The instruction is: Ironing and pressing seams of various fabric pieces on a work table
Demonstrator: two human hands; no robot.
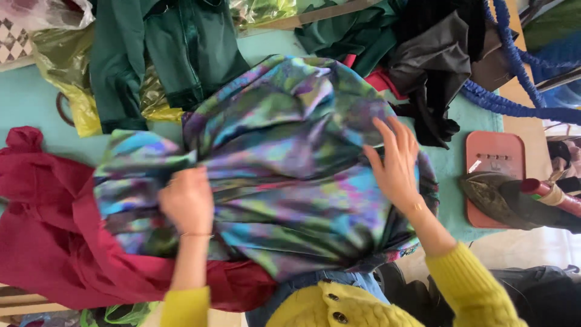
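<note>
Smoothing step: left hand (pixel 187 200) apparently bunches the multicoloured cloth (pixel 284 163) (mid-surface), right hand (pixel 396 166) lies open, flat; next, likely even tension.

Cloth, plastic and metal on a padded table

A smooth, faintly glossy printed cloth (pixel 284 157) in mottled purple, green and blue is gripped in folds by the left hand (pixel 187 200) and pressed flat by the right hand (pixel 396 163). A matt red cloth (pixel 42 230) with a soft weave is seen beside it, and matt dark green cloth (pixel 163 54) behind. Crinkled, shiny yellow-green plastic bags (pixel 66 66) are seen at one side. The table cover (pixel 24 97) is a matt turquoise fabric. An iron (pixel 514 200) with a dull, tarnished metal sole is rested on a matt pinkish stand (pixel 493 154). Chunky knitted yellow wool is shown on the sleeves (pixel 466 284).
</note>
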